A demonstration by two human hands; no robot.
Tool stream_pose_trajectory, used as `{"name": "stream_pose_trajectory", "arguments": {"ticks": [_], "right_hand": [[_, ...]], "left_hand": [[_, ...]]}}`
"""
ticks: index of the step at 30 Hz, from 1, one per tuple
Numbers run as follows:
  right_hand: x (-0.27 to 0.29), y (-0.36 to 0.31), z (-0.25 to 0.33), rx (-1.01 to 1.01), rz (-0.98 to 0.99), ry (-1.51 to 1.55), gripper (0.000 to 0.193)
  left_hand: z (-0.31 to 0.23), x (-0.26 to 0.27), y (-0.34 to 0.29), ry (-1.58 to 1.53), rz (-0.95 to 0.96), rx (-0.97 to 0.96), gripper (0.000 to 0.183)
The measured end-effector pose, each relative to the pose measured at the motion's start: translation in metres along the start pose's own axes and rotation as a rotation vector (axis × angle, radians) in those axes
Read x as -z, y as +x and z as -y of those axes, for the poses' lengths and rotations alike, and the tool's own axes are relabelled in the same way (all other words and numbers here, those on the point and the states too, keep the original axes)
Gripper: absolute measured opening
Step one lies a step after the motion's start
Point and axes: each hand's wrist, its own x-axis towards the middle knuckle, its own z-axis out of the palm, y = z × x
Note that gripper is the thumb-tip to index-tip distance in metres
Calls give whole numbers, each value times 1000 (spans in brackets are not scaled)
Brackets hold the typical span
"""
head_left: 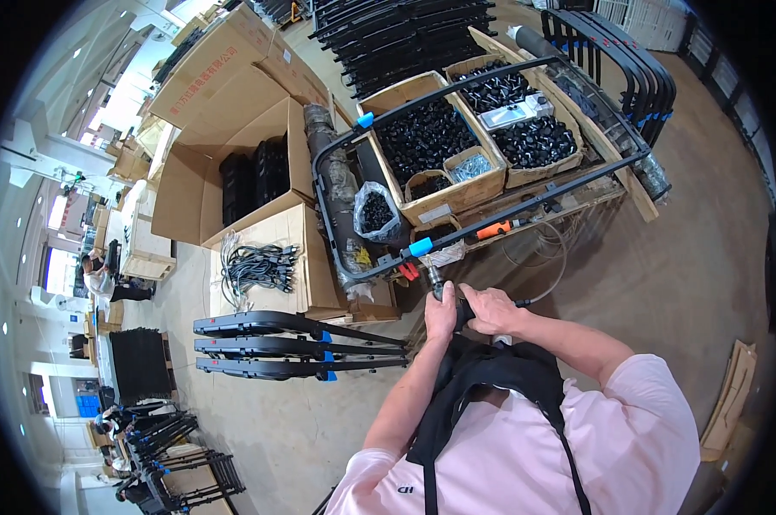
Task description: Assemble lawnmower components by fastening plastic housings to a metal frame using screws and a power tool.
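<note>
Both my hands grip a dark power driver [463, 318] with a silver nose [436, 279], close in front of my body. My left hand [441, 314] is closed round its front part, and my right hand [491, 311] wraps it from the right. A thin line runs off beside my right hand. The driver's nose points at the near rail of a black tubular frame [508, 215] with rounded corners; I cannot tell if its tip touches. Blue clips [420, 247] sit on the frame. Red-handled pliers [407, 271] and an orange tool [493, 230] lie nearby.
Under the frame, wooden bins [452, 202] hold many black fittings, and a plastic bag [377, 213] holds small black parts. To the left stand an open carton [225, 193], bundled black cables [263, 266] and several stacked black frames [259, 345]. Other people [105, 275] work farther left.
</note>
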Motion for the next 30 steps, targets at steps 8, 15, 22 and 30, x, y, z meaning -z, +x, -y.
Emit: {"name": "stream_pose_trajectory", "arguments": {"ticks": [8,15,22,30], "right_hand": [[2,6,-2,-38,22,-9,97],[-1,11,-6,-8,-1,4,78],[-22,10,-10,125,-183,38,43],[-27,2,-8,119,-193,72,39]], "left_hand": [[-4,-2,7,43,-37,-32,64],[-6,-2,16,25,-36,-30,64],[-8,-5,8,4,-59,-33,64],[-10,-2,-6,-1,-51,-3,61]]}}
